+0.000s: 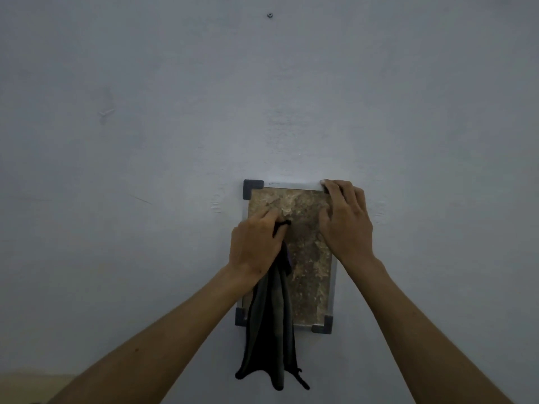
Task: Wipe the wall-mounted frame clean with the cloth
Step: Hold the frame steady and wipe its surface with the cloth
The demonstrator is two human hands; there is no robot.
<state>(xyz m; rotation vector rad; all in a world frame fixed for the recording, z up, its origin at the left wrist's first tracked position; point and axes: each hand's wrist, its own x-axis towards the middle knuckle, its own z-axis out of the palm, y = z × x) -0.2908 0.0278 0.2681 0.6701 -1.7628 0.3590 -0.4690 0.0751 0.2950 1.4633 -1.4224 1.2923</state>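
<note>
A small upright frame (pixel 309 275) with a pale rim, dark corner caps and a mottled brown panel hangs on the wall. My left hand (pixel 255 246) presses on the panel's upper left part and grips a dark grey cloth (pixel 269 330). Most of the cloth dangles down past the frame's lower left corner. My right hand (pixel 345 220) covers the frame's upper right corner, with fingers spread on the rim and panel and the thumb on the panel.
The frame hangs on a plain pale blue-grey wall (pixel 175 126). A small dark screw or nail (pixel 269 15) sticks out of the wall high above it. A strip of tan surface (pixel 32 383) shows at the bottom left.
</note>
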